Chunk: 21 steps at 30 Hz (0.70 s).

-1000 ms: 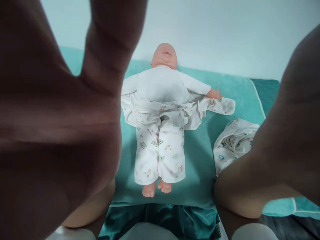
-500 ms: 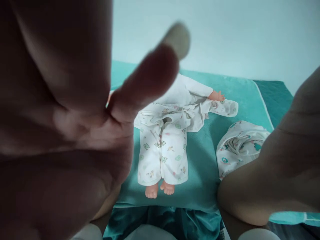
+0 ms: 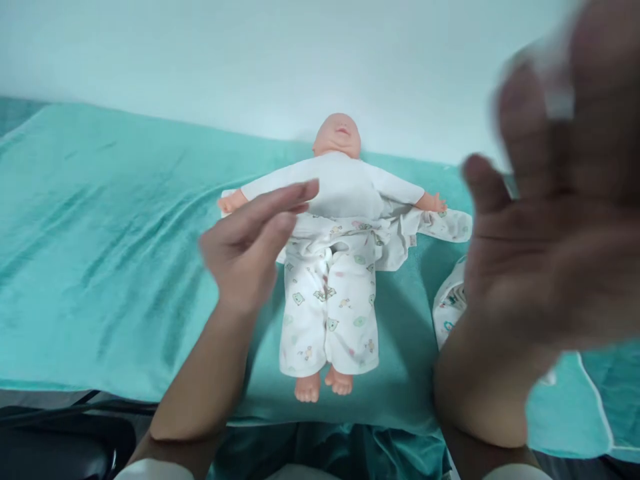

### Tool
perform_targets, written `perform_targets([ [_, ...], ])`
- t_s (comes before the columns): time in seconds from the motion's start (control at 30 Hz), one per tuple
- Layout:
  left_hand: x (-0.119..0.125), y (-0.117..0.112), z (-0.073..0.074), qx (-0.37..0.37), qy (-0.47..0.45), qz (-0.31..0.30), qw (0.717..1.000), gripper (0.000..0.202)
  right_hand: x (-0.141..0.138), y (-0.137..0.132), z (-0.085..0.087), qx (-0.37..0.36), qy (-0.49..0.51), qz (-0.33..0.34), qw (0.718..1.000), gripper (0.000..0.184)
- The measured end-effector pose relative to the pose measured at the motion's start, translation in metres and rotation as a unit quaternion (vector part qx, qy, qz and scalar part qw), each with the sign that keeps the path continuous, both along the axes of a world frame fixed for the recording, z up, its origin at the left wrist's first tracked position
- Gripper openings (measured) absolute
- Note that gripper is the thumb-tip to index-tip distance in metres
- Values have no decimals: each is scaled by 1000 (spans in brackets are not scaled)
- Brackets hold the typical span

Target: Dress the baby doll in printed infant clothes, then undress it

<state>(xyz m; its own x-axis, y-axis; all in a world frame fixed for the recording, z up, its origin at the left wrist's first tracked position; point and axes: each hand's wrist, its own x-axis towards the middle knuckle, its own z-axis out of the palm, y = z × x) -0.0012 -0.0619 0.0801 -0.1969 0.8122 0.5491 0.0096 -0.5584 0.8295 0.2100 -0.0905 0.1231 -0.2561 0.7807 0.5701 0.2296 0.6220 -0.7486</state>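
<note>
A baby doll (image 3: 336, 175) lies on its back on a teal blanket (image 3: 105, 253), head toward the wall. It wears a white top and printed white trousers (image 3: 327, 313), with a printed garment spread open under its waist. My left hand (image 3: 250, 250) hovers above the doll's right arm, fingers stretched out and holding nothing. My right hand (image 3: 555, 220) is raised close to the camera at the right, blurred, its fingers spread apart and nothing in it. It hides most of a bundled printed cloth (image 3: 450, 303) lying right of the doll.
A pale wall (image 3: 250, 60) stands behind the blanket-covered surface. The blanket's white-trimmed edge (image 3: 593, 393) runs down at the lower right. A dark object (image 3: 55, 447) sits below the front edge at the lower left.
Both hands have drawn back from the camera. My left hand dropped from covering the left of the view to above the doll. The whole doll and the left of the blanket now show.
</note>
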Motion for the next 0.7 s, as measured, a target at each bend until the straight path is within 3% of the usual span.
perform_targets([
  [0.07, -4, 19, -22, -25, 100, 1, 995, 17, -11, 22, -6, 36, 39, -30, 998, 36],
  [0.17, -14, 37, -49, -18, 206, 21, 978, 18, -19, 53, -30, 44, -95, -66, 992, 18],
  [0.27, -20, 43, -64, -9, 205, 59, 977, 19, -23, 71, -56, 73, -211, -115, 968, 20],
  [0.37, -20, 45, -70, -52, 157, 66, 984, 23, -25, 73, -66, 69, -204, -124, 969, 28],
  [0.47, -19, 45, -71, -103, 105, 45, 988, 26, -22, 64, -55, 33, -121, -87, 988, 28],
  [0.57, -19, 47, -73, -122, 76, 31, 989, 26, -17, 49, -32, -4, -27, -33, 999, 28],
  [0.7, -22, 56, -80, -122, 61, 32, 990, 26, -13, 23, 0, -46, 89, 150, 984, 34],
])
